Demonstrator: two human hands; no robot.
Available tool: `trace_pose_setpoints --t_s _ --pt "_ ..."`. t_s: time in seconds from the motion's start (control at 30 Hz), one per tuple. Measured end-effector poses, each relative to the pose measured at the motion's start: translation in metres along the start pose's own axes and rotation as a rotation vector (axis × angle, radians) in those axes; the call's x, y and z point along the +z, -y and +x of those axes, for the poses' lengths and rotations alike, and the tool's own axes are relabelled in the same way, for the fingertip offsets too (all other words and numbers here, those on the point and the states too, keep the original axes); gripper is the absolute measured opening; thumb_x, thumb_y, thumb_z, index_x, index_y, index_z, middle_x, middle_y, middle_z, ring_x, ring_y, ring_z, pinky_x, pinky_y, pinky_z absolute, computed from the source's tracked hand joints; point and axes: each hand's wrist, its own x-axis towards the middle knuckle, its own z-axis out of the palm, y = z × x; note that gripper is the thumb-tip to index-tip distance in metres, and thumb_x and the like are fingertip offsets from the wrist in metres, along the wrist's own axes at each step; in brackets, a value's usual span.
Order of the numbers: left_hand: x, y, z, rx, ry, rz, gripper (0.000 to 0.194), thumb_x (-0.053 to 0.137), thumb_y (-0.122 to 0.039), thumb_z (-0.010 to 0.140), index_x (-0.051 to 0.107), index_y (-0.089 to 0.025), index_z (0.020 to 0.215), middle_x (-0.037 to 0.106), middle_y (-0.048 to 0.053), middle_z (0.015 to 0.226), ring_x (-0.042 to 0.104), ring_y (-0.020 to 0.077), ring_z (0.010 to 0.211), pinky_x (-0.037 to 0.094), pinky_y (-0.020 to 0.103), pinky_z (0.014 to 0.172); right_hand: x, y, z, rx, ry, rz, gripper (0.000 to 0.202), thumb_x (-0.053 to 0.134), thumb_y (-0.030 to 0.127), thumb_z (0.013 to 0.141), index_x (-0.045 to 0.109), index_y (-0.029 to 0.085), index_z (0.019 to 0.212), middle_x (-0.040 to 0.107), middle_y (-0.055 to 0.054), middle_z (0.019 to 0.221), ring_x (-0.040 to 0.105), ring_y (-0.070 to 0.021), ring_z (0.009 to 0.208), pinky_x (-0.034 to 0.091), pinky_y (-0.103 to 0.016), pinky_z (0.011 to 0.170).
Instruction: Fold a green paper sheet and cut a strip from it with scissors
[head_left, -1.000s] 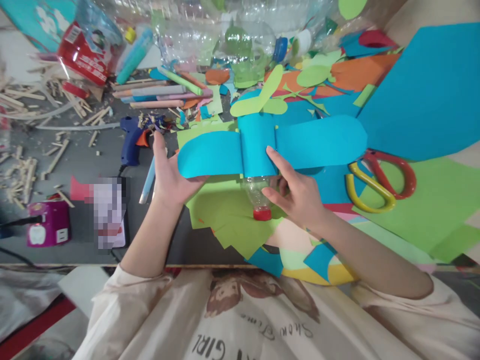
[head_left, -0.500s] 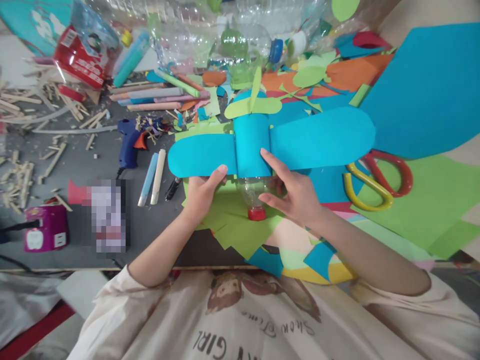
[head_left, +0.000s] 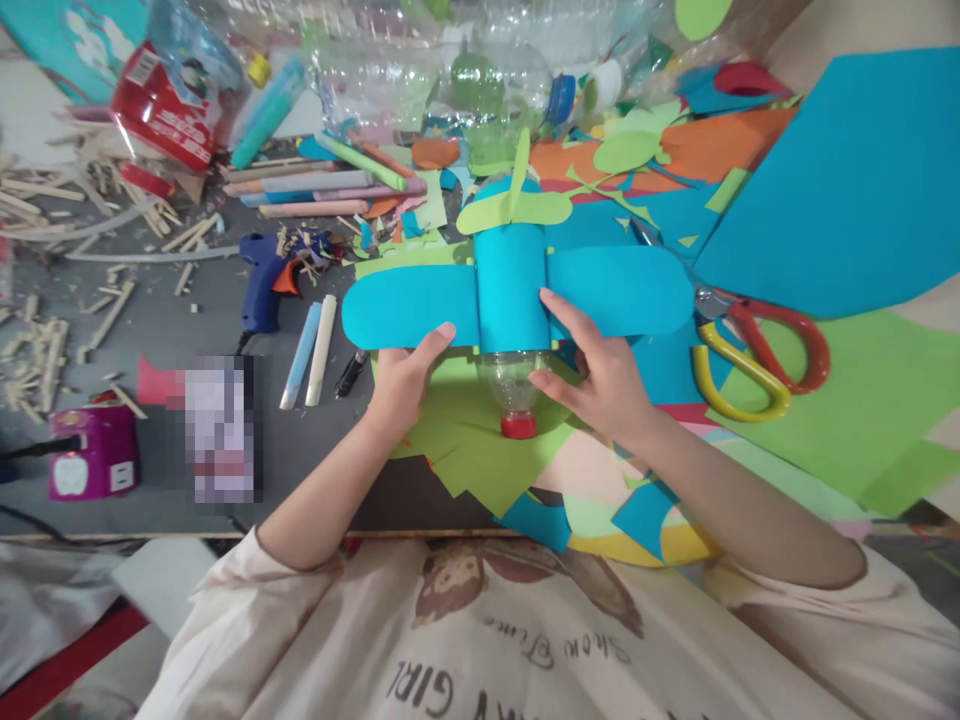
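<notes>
In front of me is a toy airplane made from a plastic bottle, its middle wrapped in a blue paper sleeve [head_left: 511,285]. Blue paper wings stick out on both sides, and a light green propeller [head_left: 514,208] sits at the far end. The clear bottle neck with a red cap [head_left: 518,426] points toward me. My left hand [head_left: 405,380] grips the left wing [head_left: 409,300], thumb on top, fingers hidden beneath. My right hand [head_left: 604,375] has its index fingertip where the right wing [head_left: 626,285] meets the body; its thumb is beside the bottle neck, other fingers curl under the wing.
Scissors [head_left: 772,350] with red and yellow handles lie at right on coloured paper. To the left are a blue glue gun [head_left: 262,285], markers [head_left: 309,350], a purple box [head_left: 94,453] and wooden stick pieces [head_left: 37,350]. Clear bottles [head_left: 375,85] crowd the back.
The right wing has tilted and looks shorter, uncovering the scissors' pivot and part of the blades. Both hands keep almost the same places on the airplane. The whole view has shifted slightly.
</notes>
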Motion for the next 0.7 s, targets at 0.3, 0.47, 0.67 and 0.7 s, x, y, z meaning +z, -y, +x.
trace_pose_setpoints --t_s 0.3,0.47,0.67,0.7 --pt "0.0025 -0.0067 -0.0011 -0.047 0.044 -0.097 0.052 0.085 -0.049 0.062 0.061 -0.02 0.098 0.067 0.004 0.083 0.068 0.0256 0.091 0.059 0.039 0.085 0.0041 -0.0046 -0.0034 -0.018 -0.021 -0.033 0.075 0.032 0.072 0.093 0.035 0.025 0.152 0.065 -0.015 0.129 0.057 -0.015 0.057 0.047 -0.03 0.049" --pt "0.0023 -0.0047 -0.0005 -0.017 0.033 -0.073 0.054 0.085 -0.051 0.061 0.061 -0.021 0.098 0.069 0.004 0.086 0.068 0.026 0.096 0.057 0.038 0.089 0.0031 -0.0047 -0.0026 -0.026 -0.006 0.001 0.073 0.033 0.07 0.094 0.037 0.024 0.15 0.064 -0.016 0.13 0.056 -0.0145 0.054 0.047 -0.03 0.048" --pt "0.0034 -0.0061 -0.0006 -0.032 0.028 -0.114 0.052 0.086 -0.042 0.06 0.062 -0.021 0.102 0.071 0.004 0.089 0.069 0.0236 0.091 0.058 0.036 0.085 0.0013 -0.0027 -0.0009 -0.025 -0.001 0.011 0.072 0.033 0.071 0.093 0.041 0.023 0.147 0.068 -0.015 0.12 0.055 -0.015 0.053 0.046 -0.031 0.047" --pt "0.0032 -0.0057 -0.0006 -0.033 0.025 -0.111 0.053 0.087 -0.042 0.06 0.063 -0.021 0.103 0.071 0.004 0.089 0.069 0.0237 0.09 0.059 0.036 0.084 0.0011 -0.0025 -0.0007 -0.021 0.004 0.013 0.073 0.034 0.071 0.093 0.041 0.023 0.147 0.068 -0.015 0.119 0.054 -0.0152 0.053 0.046 -0.031 0.046"
